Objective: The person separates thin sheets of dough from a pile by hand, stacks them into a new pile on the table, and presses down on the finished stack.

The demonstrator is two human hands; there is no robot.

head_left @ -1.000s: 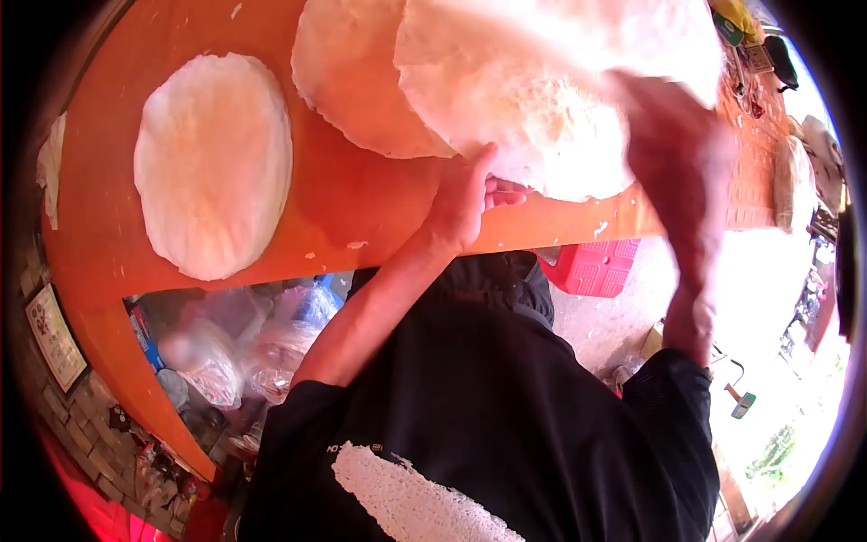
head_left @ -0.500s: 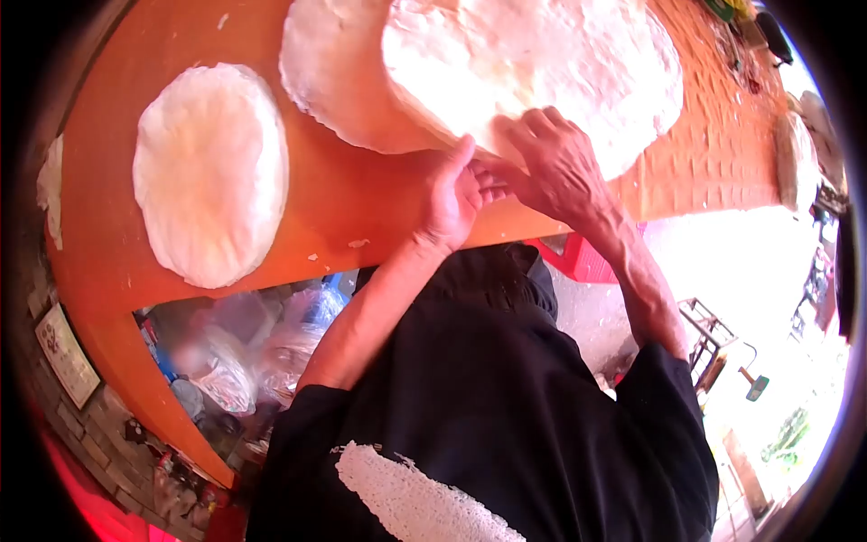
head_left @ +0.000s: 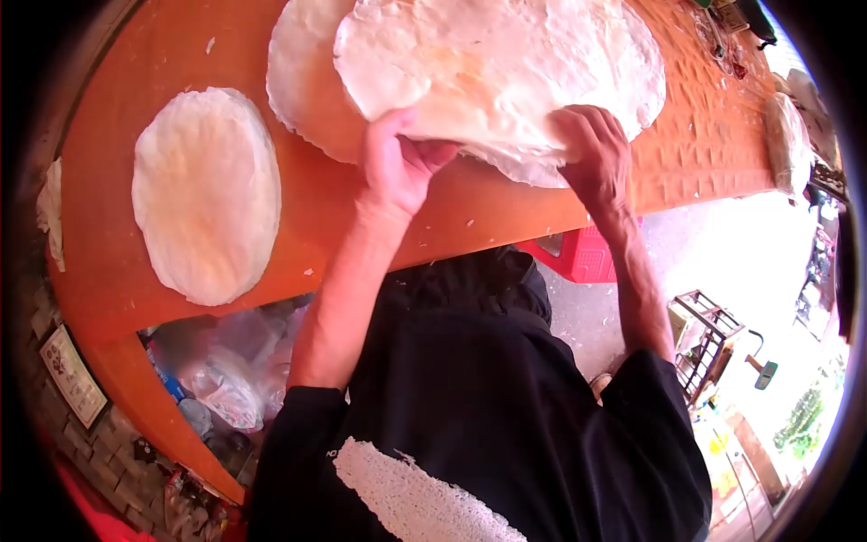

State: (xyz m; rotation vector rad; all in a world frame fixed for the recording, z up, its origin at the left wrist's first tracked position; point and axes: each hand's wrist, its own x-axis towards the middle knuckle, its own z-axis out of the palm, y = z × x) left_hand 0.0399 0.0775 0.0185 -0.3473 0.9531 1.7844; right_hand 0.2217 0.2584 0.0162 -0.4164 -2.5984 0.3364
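Note:
A large, thin, whitish dough sheet point(head_left: 488, 63) lies at the top of the view, its near edge lifted a little off the layer beneath. My left hand point(head_left: 397, 163) pinches that edge near its left corner, thumb on top and fingers underneath. Farther right, my right hand point(head_left: 596, 149) is closed over the same edge, its fingertips partly hidden by the sheet. Another pale sheet point(head_left: 302, 81) shows from under it on the left. By itself on the table's left side lies a smaller oval sheet point(head_left: 208, 194).
The orange table point(head_left: 361, 235) slopes across the view, with scraps of dough on it. Beneath it are plastic bags point(head_left: 226, 388) and a red plastic stool point(head_left: 587, 257). Wrapped bundles point(head_left: 790, 144) sit at the right end. A metal frame point(head_left: 704, 343) stands on the floor.
My hands have moved apart, the left one leftward and the right one slightly right. Both now grip the large sheet's near edge, which has been raised and stretched between them.

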